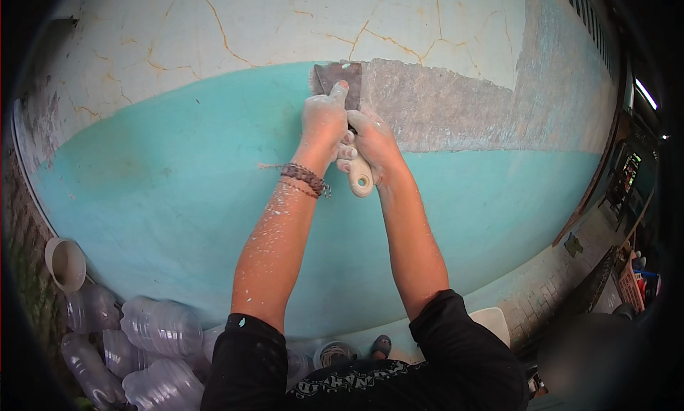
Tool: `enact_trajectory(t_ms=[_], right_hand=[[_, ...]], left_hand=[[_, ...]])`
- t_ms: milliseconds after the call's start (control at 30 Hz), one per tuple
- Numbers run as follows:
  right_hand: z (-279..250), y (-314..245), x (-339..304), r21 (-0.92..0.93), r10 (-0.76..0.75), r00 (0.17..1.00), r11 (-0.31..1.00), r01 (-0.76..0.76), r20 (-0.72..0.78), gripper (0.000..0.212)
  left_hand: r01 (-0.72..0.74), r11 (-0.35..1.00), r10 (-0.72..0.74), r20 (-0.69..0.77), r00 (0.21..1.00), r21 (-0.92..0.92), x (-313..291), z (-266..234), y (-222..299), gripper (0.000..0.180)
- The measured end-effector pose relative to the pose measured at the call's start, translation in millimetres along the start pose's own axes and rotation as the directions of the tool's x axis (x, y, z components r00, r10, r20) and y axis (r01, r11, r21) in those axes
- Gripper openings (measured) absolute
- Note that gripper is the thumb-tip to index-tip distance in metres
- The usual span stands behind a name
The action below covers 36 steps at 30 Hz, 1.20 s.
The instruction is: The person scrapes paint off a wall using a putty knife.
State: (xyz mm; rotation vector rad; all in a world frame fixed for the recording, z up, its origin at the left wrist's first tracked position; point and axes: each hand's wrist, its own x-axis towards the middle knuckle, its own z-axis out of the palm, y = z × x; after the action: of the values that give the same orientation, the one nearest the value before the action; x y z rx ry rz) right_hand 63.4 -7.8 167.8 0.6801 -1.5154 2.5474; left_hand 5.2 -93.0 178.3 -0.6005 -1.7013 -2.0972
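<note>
A scraper [353, 85] stands near 12 o'clock, its broad dark blade [329, 74] up against the wall [214, 240], at the 9 o'clock end of a rough grey patch [456, 108] that runs from there toward 2 o'clock; its cream handle [361, 181], with a hole in the end, slants down toward 6 o'clock; the right hand [375, 139] is wrapped firmly round that handle; the left hand [322, 119], just beside it on the 9 o'clock side, presses its thumb on the blade's face, though its other fingers are mostly hidden and I cannot tell whether they close on the tool; a braided bracelet [305, 176] circles the left wrist, and pale flecks dot both the hand and the forearm; above the turquoise paint, a pale band [285, 26] with yellowish cracks spreads across 12 o'clock; clear plastic bottles [162, 327] lie heaped toward 8 o'clock, with a whitish bucket [68, 265] just above them, tipped to show its inside; a foot [382, 345] in dark footwear shows near 6 o'clock; a pinkish basket [629, 284] sits between 3 and 4 o'clock.
</note>
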Motion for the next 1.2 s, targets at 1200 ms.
enact_trajectory(t_ms=[1200], right_hand=[[-4.5,75.6,-31.8,-0.115,0.199,0.978,0.972,-0.204,-0.055,0.044]], left_hand=[[0.408,0.913,-0.407,-0.024,0.913,0.001,-55.2,-52.1,-50.0,0.061]])
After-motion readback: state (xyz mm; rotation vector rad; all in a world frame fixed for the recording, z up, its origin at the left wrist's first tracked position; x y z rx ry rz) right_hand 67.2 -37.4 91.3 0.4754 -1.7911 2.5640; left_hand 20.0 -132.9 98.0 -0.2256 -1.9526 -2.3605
